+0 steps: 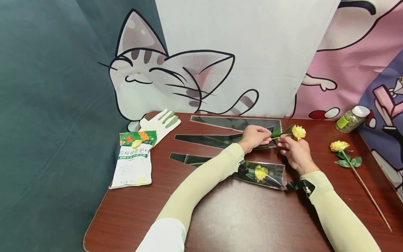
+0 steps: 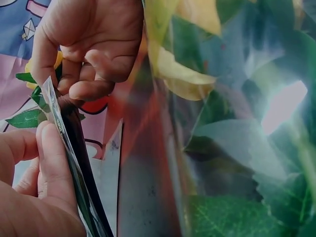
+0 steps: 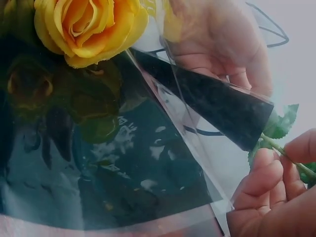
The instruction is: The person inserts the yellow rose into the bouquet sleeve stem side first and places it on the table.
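My left hand (image 1: 255, 136) pinches the wide end of a black and clear flower sleeve (image 1: 207, 140), whose narrow end points left. In the right wrist view the sleeve's mouth (image 3: 256, 128) meets a green stem (image 3: 276, 145) with leaves. My right hand (image 1: 296, 152) pinches that stem, just below the bloom of a yellow artificial rose (image 1: 298, 132). The lower stem is hidden by the left hand and sleeve. Nearer the body lies another sleeve (image 1: 274, 182) with a yellow rose (image 1: 260, 173) inside; the left forearm covers part of it.
Behind lies a flat black sleeve (image 1: 217, 121). A loose yellow rose (image 1: 339, 146) with a long stem lies at the right, in front of a white-lidded jar (image 1: 352, 119). A fertilizer bag (image 1: 132, 164) and a white-and-green glove (image 1: 160, 124) lie at the left of the brown table (image 1: 233, 224).
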A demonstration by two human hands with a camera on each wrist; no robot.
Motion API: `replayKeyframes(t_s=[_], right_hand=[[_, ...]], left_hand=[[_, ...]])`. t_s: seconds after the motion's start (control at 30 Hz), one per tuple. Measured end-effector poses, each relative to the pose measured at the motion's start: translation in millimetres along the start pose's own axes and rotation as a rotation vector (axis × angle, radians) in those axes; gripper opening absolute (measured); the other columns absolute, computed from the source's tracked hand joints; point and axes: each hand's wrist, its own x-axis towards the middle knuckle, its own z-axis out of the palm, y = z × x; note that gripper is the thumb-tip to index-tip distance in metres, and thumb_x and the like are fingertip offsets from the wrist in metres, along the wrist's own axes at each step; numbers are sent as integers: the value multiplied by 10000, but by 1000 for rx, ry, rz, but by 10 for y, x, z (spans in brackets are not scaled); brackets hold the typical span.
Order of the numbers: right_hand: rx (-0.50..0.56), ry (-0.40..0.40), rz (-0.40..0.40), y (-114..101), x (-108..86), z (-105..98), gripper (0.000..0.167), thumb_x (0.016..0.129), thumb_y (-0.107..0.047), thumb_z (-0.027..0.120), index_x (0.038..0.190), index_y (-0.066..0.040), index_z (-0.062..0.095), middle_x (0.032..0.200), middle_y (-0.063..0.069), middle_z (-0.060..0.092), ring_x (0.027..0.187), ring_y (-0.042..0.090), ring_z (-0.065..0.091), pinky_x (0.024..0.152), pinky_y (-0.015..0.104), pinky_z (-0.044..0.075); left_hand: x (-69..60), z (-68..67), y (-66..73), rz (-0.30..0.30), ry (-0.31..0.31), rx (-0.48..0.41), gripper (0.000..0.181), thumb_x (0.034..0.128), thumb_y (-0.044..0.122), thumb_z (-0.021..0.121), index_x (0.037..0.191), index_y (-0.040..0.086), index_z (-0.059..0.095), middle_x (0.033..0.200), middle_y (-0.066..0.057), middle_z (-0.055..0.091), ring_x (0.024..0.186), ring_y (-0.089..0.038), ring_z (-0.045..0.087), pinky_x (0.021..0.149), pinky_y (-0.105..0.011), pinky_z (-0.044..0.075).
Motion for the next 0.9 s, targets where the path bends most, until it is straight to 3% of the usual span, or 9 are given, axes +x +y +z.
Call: replayKeyframes(t_s=[0.23,0.73,0.9], right_hand=[[-59,0,9,16,-8,14,90,1016,-109,716,942,-153,744,798,-31,788,669,84,699,510,231,528],[-125,9,7,71,18,72,164,1009,-102,724,897,-222,724,716,-114,655,561,47,507,474,205,440],[-49,-31,5,82,14,57,128,1009,-42,706,968,-163,713,778,-69,726,568,52,585,480,173,488]], left_hand=[[-18,25,47,-16,23,-29,106,942,-7,737,966,63,814,768,-76,790,682,-126,775,721,-266,660],[-46,94,96,18,22,-32,84,956,20,744,956,31,827,742,-20,774,637,-57,735,680,-215,642],[-64,93,98,14,19,-29,88,955,21,745,953,41,831,741,-17,778,634,-61,738,682,-220,644]])
